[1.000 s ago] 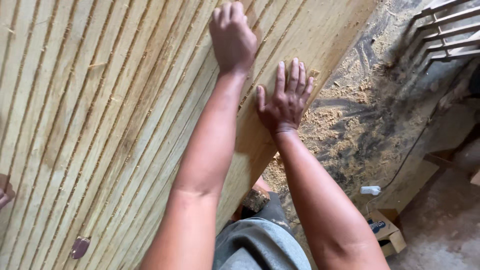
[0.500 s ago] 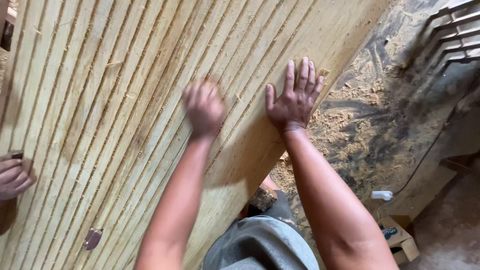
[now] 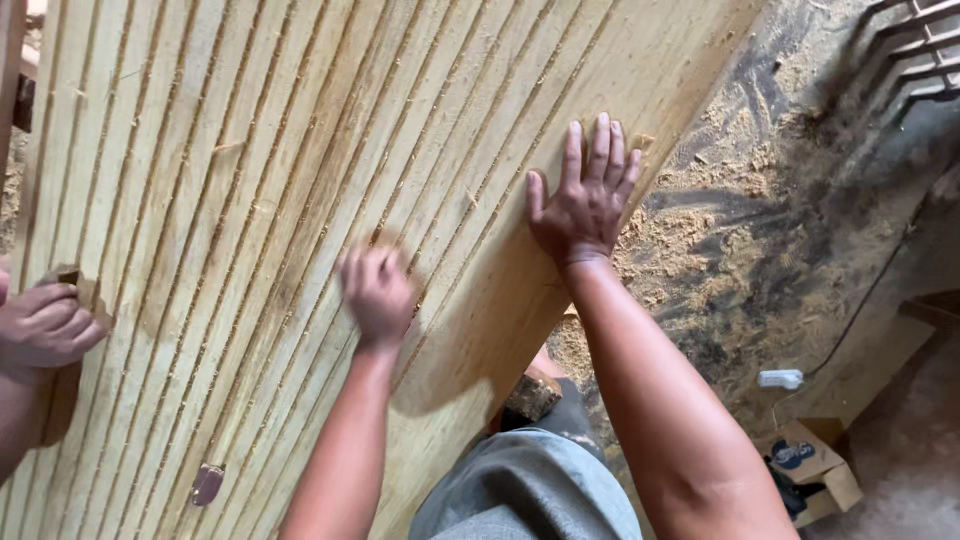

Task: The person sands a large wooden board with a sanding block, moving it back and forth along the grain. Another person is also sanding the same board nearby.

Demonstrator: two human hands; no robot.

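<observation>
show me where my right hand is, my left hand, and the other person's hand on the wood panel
right hand (image 3: 585, 200), head view, on the back of the hand, flat on the grooved panel.
left hand (image 3: 377, 290), head view, on the blurred back of the hand.
other person's hand (image 3: 45, 325), head view, on the knuckles at the panel's left edge.

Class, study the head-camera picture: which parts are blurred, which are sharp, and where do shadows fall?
In the head view, the left hand is smeared by motion blur; the right hand, flat on the grooved wooden panel, is sharp, as is the sawdust-strewn floor; the arms cast a soft shadow on the panel's lower edge; lighting is even, without glare; another person's hand at the left edge is fairly sharp.
</observation>
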